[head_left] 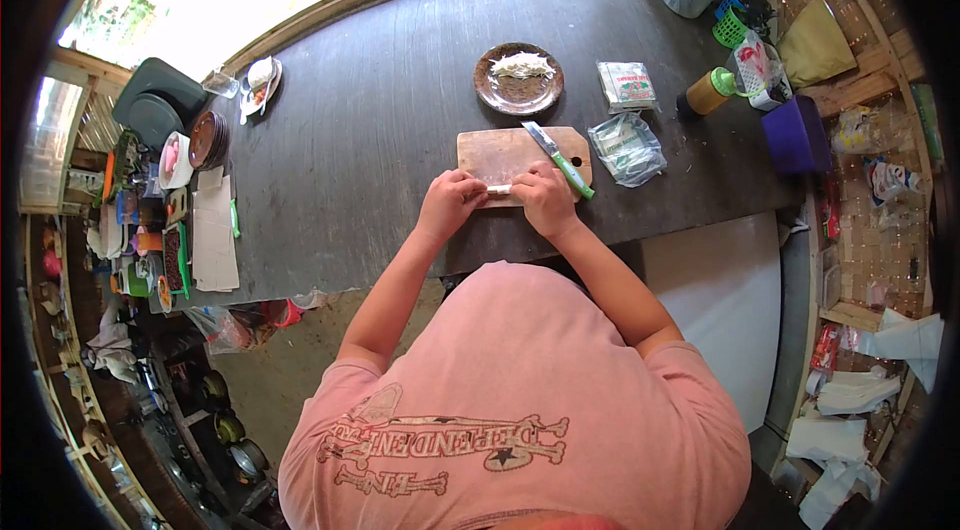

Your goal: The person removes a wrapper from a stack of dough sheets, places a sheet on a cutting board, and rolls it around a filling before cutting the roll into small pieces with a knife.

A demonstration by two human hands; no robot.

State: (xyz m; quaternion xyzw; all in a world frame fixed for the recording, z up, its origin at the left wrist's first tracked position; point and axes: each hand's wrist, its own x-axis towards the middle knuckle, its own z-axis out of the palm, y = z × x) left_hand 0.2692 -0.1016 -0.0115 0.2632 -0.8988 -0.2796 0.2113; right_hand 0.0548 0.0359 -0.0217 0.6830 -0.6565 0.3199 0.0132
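Over the front edge of a wooden cutting board (482, 152), my left hand (453, 200) and my right hand (545, 198) are closed in a pinch. A short white roll (498, 190) spans the gap between them, one end in each hand; its material is too small to make out. A knife (561, 162) with a green handle lies on the board's right side, close to my right hand. Behind the board, a brown plate (490, 90) bears a heap of thin white shreds (523, 66).
Right of the board are a clear plastic bag (628, 150) and a white packet (627, 86). A bottle with a green cap (707, 93) and a purple container (797, 135) stand at the right edge. Stacked plates (209, 141) and flat cardboard (212, 235) are on the left.
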